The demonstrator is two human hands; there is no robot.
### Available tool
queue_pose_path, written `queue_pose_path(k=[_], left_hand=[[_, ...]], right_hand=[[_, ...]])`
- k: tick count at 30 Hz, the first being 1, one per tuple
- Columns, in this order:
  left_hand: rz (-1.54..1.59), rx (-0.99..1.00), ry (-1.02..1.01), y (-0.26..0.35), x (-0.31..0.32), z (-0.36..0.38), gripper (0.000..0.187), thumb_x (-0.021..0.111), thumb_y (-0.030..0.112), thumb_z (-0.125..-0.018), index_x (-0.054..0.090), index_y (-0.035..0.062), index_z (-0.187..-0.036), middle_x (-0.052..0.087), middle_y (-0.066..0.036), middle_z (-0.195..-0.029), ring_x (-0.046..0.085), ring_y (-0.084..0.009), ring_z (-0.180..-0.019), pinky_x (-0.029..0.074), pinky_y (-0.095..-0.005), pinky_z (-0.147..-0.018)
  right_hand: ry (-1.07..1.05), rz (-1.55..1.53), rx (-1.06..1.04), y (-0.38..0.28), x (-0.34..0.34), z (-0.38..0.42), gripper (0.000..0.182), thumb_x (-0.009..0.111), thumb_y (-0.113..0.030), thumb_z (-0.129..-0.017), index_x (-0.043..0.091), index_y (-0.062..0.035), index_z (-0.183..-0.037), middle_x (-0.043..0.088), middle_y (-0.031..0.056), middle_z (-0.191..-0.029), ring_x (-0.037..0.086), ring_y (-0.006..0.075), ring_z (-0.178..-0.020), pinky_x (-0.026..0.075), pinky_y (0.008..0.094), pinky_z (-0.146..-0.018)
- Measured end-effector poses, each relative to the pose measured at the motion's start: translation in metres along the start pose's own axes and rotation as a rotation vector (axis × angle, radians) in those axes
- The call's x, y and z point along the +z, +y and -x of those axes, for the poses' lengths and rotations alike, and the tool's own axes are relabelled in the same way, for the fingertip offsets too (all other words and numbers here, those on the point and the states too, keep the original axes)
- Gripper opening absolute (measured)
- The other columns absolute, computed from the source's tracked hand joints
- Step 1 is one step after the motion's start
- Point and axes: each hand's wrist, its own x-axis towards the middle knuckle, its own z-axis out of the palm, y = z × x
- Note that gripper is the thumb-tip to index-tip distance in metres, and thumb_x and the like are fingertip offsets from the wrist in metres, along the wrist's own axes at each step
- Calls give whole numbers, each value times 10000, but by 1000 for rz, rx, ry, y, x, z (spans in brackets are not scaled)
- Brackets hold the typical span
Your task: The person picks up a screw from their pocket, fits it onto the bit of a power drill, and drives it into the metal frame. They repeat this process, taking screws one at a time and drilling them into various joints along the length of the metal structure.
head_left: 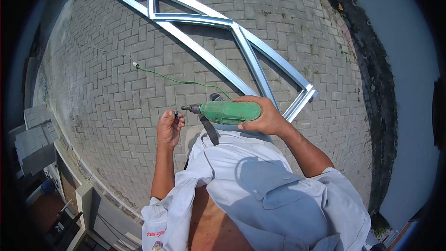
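My right hand [265, 119] is wrapped around the body of a green power drill [227, 111], held level in front of my waist. The drill's dark chuck and bit point left. Close to the bit's tip, my left hand [170, 126] pinches a small dark-blue screw [176, 113] between thumb and fingertips. A narrow gap shows between the screw and the bit. The drill's handle is hidden below its body, and a black strap [210, 131] hangs just under the chuck.
A silver metal truss [204, 62] lies across the grey paving bricks [111, 125] ahead of me. A green cord [186, 82] runs from near the drill to a pale connector [135, 65]. A wall [397, 65] stands at right, with a dark gutter strip beside it.
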Motion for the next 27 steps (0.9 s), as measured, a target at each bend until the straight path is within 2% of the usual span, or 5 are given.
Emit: queue_pose_path(k=[6,11,15,21,27], left_hand=[[-138,-160,-193,15,-6,-35,228,648,274,-1044,598,54,-1074,698,-87,-948,682,-181,-814,566,-299,-676],[-277,-282,-266,32,-13,-47,219,639,265,-1050,595,50,-1055,694,-82,-918,676,-174,-777,557,-295,-665],[-374,-369,-392,43,-28,-46,202,624,247,-1059,598,49,-1025,679,-73,-880,669,-173,-732,548,-290,-651],[-435,-483,-535,44,-48,-48,205,618,238,-1060,595,47,-990,669,-72,-844,653,-166,-681,533,-281,-632],[-528,-559,-621,41,-28,-45,228,623,253,-1058,587,42,-980,669,-73,-844,646,-157,-692,524,-280,-609]], right_hand=[[237,-50,-20,23,50,40,676,878,-130,-678,672,1,-1308,748,147,-1152,714,205,-1048,533,327,-960],[443,-165,28,33,115,76,670,884,-99,-691,668,-21,-1321,748,135,-1159,713,201,-1052,536,330,-961],[514,-195,116,32,167,96,665,882,-91,-706,660,-17,-1329,744,129,-1178,705,195,-1073,530,327,-973],[658,-271,41,41,236,115,638,875,-97,-717,669,-17,-1316,734,134,-1204,693,197,-1107,517,321,-988],[801,-278,83,30,258,132,643,865,-96,-726,653,-1,-1326,726,127,-1205,688,197,-1114,515,322,-994]])
